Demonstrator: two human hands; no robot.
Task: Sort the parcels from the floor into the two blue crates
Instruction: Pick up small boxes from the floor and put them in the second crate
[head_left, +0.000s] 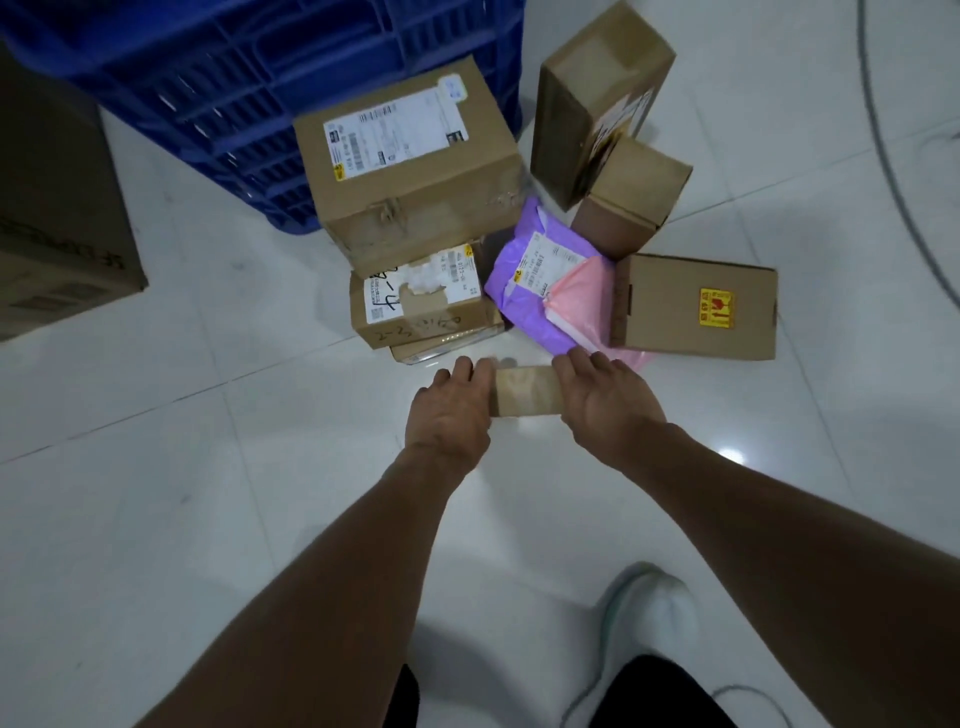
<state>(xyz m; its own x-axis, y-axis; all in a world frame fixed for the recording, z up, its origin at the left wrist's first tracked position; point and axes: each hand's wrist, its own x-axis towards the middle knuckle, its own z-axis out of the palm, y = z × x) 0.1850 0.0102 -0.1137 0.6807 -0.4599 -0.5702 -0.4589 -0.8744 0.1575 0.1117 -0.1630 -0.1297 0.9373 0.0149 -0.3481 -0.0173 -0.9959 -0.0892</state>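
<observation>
**Small parcel held at both ends, low over the floor**

The person's left hand (449, 410) and right hand (605, 400) each gripped one end of a small brown parcel (527, 392), fingers curled over its short edges. The parcel's long axis ran left to right across the view, its broad face turned up. It sat low over the white tiled floor (208, 467), just in front of the pile; whether it touched the tiles could not be told.

Beyond the hands lay the other parcels. A large labelled box (410, 171) leaned against the blue crate (260, 78), resting on a box with a torn label (421, 301), which sat on a flat box (441, 348). Beside these lay a purple mailer (530, 275) with a pink mailer (582, 301) partly over it. A box with a yellow sticker (696, 306) touched the pink mailer on the right. Farther back, a small box (631, 200) leaned against a tall box (597, 98). A big carton (52, 208) stood well apart at the left, and a white shoe (649, 618) showed near the bottom.
</observation>
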